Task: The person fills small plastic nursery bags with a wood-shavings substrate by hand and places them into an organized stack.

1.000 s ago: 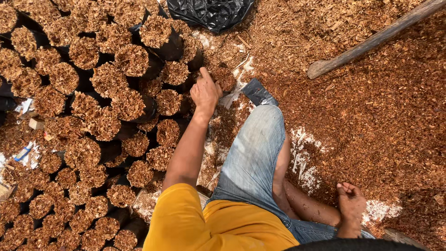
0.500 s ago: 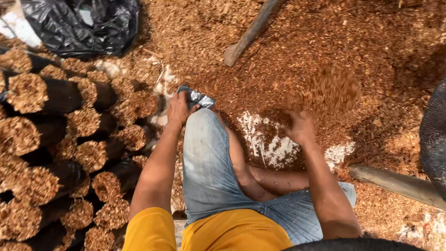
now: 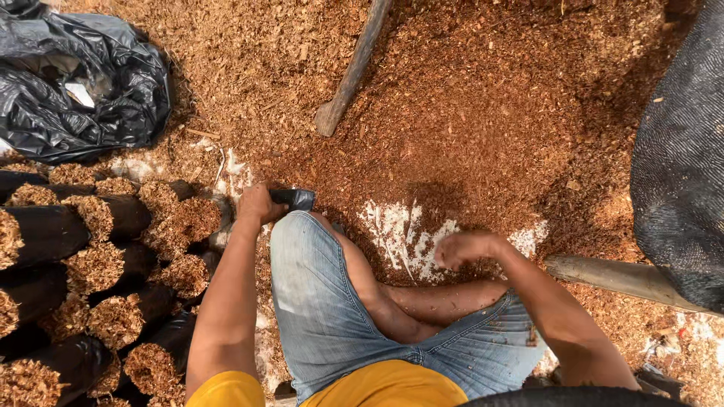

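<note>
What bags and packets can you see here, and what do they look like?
Filled bags: left side, stacked lying down, black tubes with brown sawdust at their open ends.
Small bag: by the knee, black and crumpled, held in the left hand.
Plastic sheet: top left, shiny black and crumpled, with a pale scrap on it.
No labels, signs or screens show.

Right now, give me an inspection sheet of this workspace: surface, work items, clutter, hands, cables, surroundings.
Surface: ground under reddish sawdust, white patches bare.
Work items: small black bag at the knee; filled black bags lying stacked.
Clutter: crumpled black plastic sheet; wooden handle; a pole.
Hands: left hand grips the small bag; right hand closed over the sawdust, contents unclear.
Cables: nothing seen.
Surroundings: dark woven sack.
</note>
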